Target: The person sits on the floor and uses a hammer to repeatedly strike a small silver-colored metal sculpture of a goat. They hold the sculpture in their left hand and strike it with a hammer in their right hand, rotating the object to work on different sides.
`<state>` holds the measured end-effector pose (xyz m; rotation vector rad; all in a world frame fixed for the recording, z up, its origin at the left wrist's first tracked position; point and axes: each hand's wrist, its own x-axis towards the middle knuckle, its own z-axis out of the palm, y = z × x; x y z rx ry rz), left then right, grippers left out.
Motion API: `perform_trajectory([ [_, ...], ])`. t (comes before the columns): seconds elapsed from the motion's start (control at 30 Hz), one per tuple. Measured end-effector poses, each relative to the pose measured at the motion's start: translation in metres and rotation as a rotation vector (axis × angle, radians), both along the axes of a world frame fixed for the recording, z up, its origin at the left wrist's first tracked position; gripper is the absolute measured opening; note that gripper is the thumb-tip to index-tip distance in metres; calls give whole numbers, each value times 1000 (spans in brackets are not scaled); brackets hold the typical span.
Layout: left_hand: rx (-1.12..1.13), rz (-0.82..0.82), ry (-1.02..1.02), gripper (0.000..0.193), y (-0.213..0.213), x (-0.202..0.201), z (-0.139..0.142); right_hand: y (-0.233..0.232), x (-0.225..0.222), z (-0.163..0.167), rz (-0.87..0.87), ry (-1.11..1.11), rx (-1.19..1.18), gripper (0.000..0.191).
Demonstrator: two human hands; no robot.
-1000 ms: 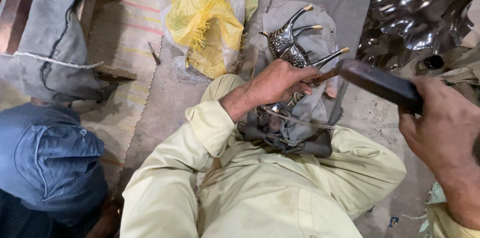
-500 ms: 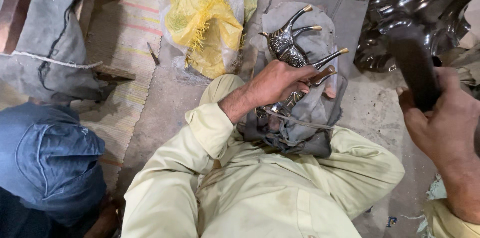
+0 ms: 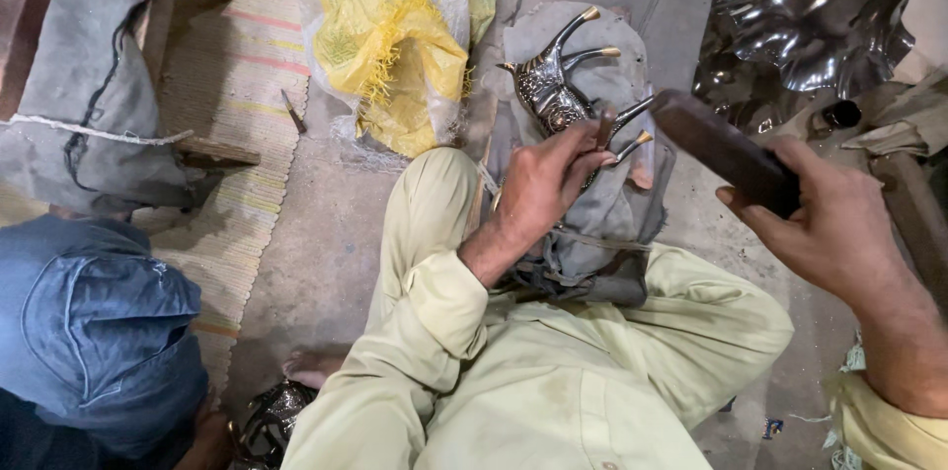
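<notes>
A dark metal animal figurine (image 3: 551, 87) with brass-tipped legs lies on its side on a grey cloth pad (image 3: 632, 195) in front of my knees. My left hand (image 3: 545, 192) pinches a small chisel (image 3: 604, 124) and sets its tip against the figurine's body. My right hand (image 3: 828, 225) grips a dark wooden mallet (image 3: 719, 148), held slanted just right of the chisel's top, a short gap away. My legs in pale green trousers (image 3: 553, 371) fold around the pad.
A yellow woven sack (image 3: 395, 45) lies left of the figurine on a striped mat (image 3: 237, 85). A shiny embossed metal sheet (image 3: 810, 6) fills the top right. Another person in blue (image 3: 89, 332) sits at lower left. Grey cloth (image 3: 89, 85) drapes a wooden stool.
The mallet was low by the chisel, then lifted upright to the right, and has now swung back down towards the chisel. My left hand and the figurine stayed in place.
</notes>
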<state>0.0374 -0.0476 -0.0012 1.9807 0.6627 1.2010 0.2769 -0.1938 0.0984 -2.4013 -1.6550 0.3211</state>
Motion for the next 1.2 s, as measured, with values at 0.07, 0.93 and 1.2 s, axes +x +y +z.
perform_trajectory([
  [0.07,62,-1,9,33,-1,1,-5,-3,-1,3,135,-120,195,42],
  [0.93,110,-7,109,30,-6,-3,-11,15,-39,71,200,-553,141,32],
  [1.2,108,-37,181,29,-3,-4,-8,26,-45,78,3,-382,88,34],
])
